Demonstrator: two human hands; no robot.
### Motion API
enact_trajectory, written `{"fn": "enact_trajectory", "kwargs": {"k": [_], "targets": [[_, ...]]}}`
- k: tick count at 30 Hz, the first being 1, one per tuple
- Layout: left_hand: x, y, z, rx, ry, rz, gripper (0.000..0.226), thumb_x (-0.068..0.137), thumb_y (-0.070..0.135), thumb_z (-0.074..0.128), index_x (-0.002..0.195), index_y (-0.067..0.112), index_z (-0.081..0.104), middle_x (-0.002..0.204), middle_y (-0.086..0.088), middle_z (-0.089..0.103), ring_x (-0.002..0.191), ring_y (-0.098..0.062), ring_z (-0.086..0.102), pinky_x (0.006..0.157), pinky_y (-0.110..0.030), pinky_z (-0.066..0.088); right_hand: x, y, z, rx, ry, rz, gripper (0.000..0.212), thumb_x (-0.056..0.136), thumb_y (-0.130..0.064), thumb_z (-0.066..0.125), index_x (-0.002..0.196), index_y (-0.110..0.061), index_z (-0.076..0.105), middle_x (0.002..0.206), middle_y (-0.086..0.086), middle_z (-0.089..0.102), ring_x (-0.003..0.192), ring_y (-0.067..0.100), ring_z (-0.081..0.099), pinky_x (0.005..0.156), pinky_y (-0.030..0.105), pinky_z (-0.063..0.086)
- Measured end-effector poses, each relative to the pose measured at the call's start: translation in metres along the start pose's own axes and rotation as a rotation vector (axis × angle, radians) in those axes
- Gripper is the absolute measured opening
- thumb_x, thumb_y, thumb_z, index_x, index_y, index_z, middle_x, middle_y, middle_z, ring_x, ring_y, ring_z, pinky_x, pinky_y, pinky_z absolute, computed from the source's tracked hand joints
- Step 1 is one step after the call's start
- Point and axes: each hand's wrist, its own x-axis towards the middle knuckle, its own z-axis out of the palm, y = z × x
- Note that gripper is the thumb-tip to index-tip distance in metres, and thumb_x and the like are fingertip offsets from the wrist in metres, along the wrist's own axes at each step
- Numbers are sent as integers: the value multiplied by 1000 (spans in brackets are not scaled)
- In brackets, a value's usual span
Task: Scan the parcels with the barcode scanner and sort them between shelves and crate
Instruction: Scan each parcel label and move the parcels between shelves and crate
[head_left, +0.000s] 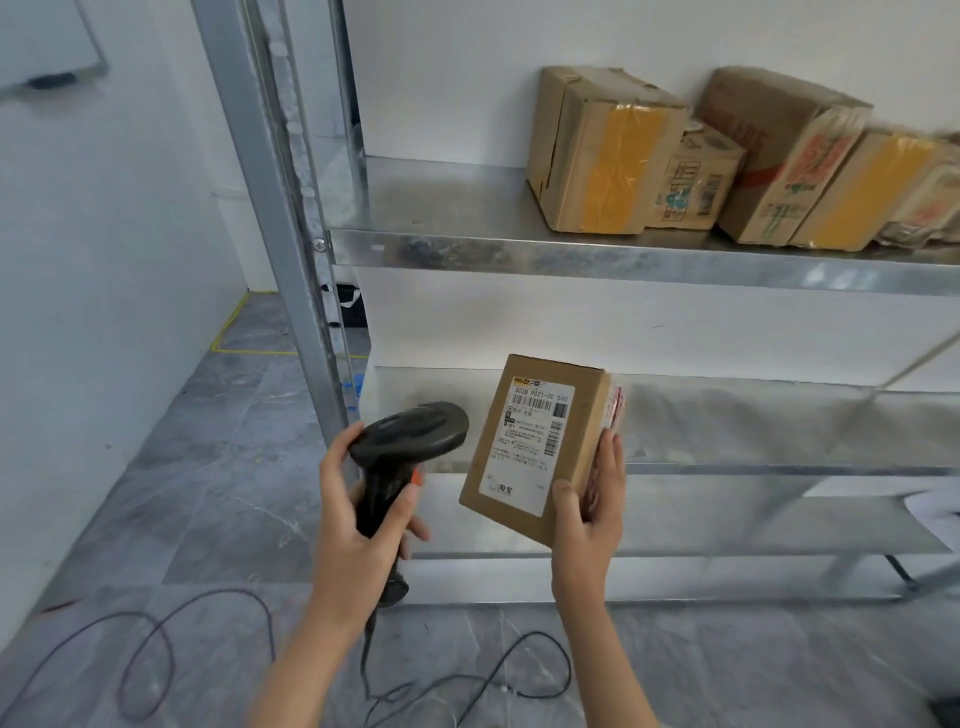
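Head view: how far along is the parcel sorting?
Done: five or so brown cardboard parcels sit on the upper metal shelf. In hand: left hand aims the black barcode scanner at the labelled brown parcel in the right hand. Left: placing it; no crate visible.

Shelves: galvanised metal, mottled dull sheen. Parcel: matt brown cardboard with smooth white paper label. Scanner: black plastic, slight gloss. Boxes: creased cardboard, glossy yellow tape. Floor: polished grey stone-look tile.
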Motion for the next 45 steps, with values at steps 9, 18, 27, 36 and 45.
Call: {"fn": "enact_trajectory", "kwargs": {"k": [9,18,27,36,45], "targets": [[-8,-12,-2,87,-29,20,63,91,20,67,133,55,37,95,1,69,55,-22,57,52,-29,51,-5,10,-2,-130,-40,19,80,72,-39,52,151,-42,36,157,-30,25,140,-8,27,113,51,39],[-11,-8,3,131,-48,57,62,91,27,68,131,61,36,95,4,68,54,-19,55,52,-31,53,-12,14,0,-172,-90,-14,81,75,-38,54,152,-43,33,159,-28,21,145,4,27,109,55,43],[-11,-9,3,108,-29,35,64,92,27,69,135,56,33,85,-4,65,53,-19,52,51,-31,52,-11,16,2,-190,-98,-7,82,72,-40,54,151,-44,34,158,-30,21,144,1,26,110,52,43],[-11,-12,-1,108,-28,22,67,92,21,67,139,54,32,86,-8,64,53,-22,50,51,-34,50,-9,16,2,-181,-76,-17,83,71,-41,53,151,-41,35,159,-28,22,141,-8,25,108,40,42],[-10,-13,-5,123,-26,2,69,91,17,63,137,57,31,86,-10,63,53,-23,50,51,-33,50,-8,18,3,-162,-55,-19,82,72,-41,54,152,-39,35,159,-27,23,141,-6,27,107,40,42]]}}
